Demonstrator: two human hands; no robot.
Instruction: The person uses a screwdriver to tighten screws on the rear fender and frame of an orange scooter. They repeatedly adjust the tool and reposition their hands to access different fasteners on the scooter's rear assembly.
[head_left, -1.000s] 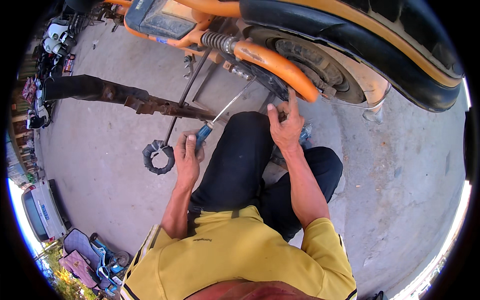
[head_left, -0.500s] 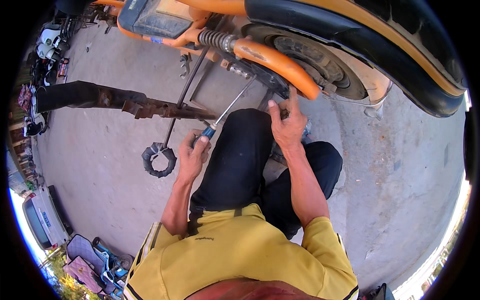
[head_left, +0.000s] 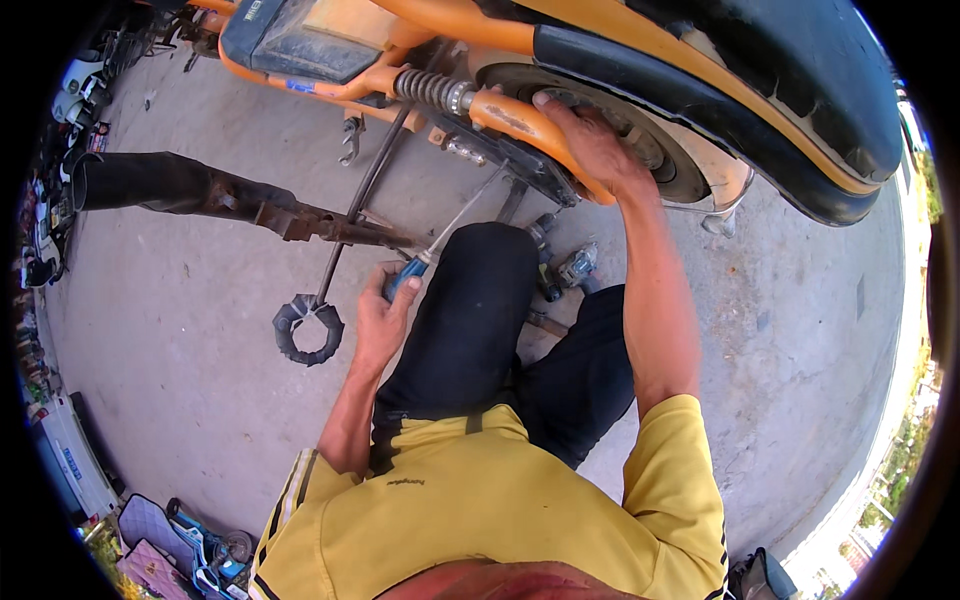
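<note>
head view: the right hand (head_left: 590,140) has moved up from near the knee and now clasps the orange swing arm (head_left: 520,125); the left hand (head_left: 385,315) keeps its closed grip on the blue-handled screwdriver (head_left: 440,245), tip toward the wheel hub, suggesting bracing.

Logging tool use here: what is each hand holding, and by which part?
Left hand grips a screwdriver by its blue handle; right hand rests on the orange swingarm.
</note>
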